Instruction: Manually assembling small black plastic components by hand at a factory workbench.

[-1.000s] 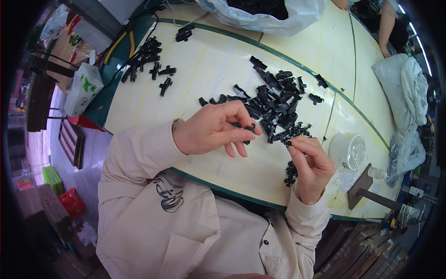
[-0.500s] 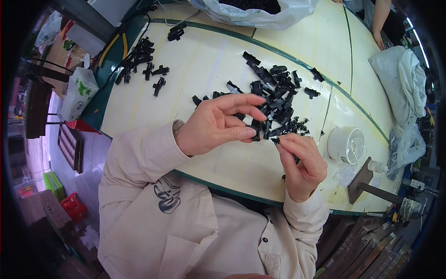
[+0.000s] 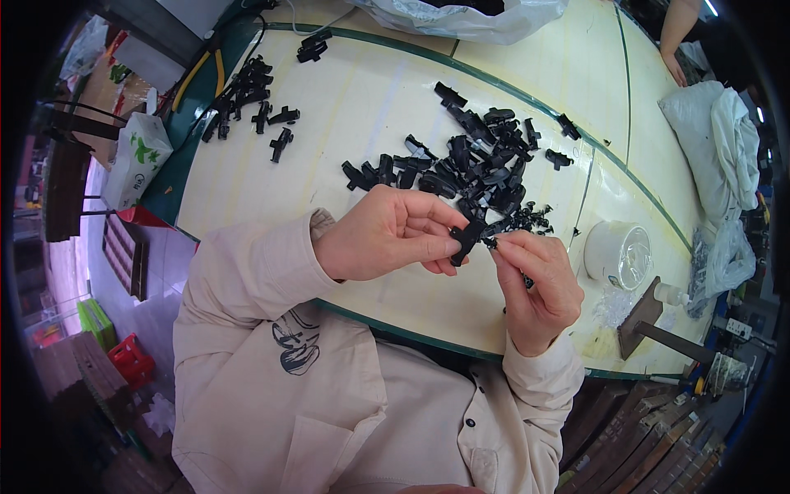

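In my left hand (image 3: pixel 393 235) I grip a black plastic part (image 3: pixel 467 239), elongated with side lugs, between thumb and fingers. A tiny black piece (image 3: pixel 490 243) is pinched in the fingertips of my right hand (image 3: pixel 539 284), right beside the larger part; whether the two touch, I cannot tell. Just beyond my hands lies a heap of similar black plastic parts (image 3: pixel 461 152). A smaller cluster of tiny black pieces (image 3: pixel 531 218) lies at the heap's near right side.
More black parts (image 3: pixel 247 90) lie at the table's far left. A white plastic bag (image 3: pixel 494 25) with black contents stands at the back. To the right are a white round tub (image 3: pixel 615 255), a brown metal stand (image 3: pixel 640 319) and a white sack (image 3: pixel 712 152). Another person's hand (image 3: pixel 673 67) rests far right.
My left hand has turned and lowered slightly, bringing the black part upright into view beside the tiny piece. The right hand keeps its pinch, almost in place.
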Available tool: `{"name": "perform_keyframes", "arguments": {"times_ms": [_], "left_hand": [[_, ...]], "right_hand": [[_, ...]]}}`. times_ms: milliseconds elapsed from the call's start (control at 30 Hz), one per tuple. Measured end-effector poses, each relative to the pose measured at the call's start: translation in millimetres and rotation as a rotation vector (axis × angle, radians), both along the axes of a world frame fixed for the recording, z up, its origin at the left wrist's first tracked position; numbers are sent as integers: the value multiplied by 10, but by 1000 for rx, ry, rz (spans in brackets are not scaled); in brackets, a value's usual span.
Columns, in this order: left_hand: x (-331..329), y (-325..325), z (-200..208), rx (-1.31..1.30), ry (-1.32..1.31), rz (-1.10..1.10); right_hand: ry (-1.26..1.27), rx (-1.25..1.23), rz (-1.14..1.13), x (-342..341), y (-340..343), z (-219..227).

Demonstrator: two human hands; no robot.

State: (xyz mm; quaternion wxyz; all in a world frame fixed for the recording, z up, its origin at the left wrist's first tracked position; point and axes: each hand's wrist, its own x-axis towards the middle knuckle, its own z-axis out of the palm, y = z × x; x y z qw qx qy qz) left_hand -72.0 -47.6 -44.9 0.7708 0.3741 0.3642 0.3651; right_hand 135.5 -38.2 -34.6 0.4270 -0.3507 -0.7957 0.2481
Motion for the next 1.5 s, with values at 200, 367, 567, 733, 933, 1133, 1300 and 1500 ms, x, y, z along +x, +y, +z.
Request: {"name": "perform_keyframes", "arguments": {"times_ms": [200, 367, 567, 733, 933, 1133, 1300, 1500], "left_hand": [[3, 27, 24, -59, 9, -41], [27, 49, 8, -104, -5, -38], [-95, -17, -40, -112, 104, 28], [-56, -1, -30, -124, 164, -9], [-39, -4, -58, -97, 187, -15], [-40, -34, -39, -107, 207, -33], [-57, -38, -36, -122, 200, -40], [-55, -37, -37, -120, 199, -53]], "right_hand": [[-10, 3, -27, 39, 2, -2], [-30, 29, -74, 91, -3, 28], [-158, 229, -501, 827, 32, 448], [-528, 228, -633, 1399, 148, 577], [-745, 148, -546, 1516, 247, 572], [-778, 86, -534, 1583, 311, 524], [-875, 82, -488, 1606, 341, 483], [-867, 67, -464, 1560, 356, 489]]}}
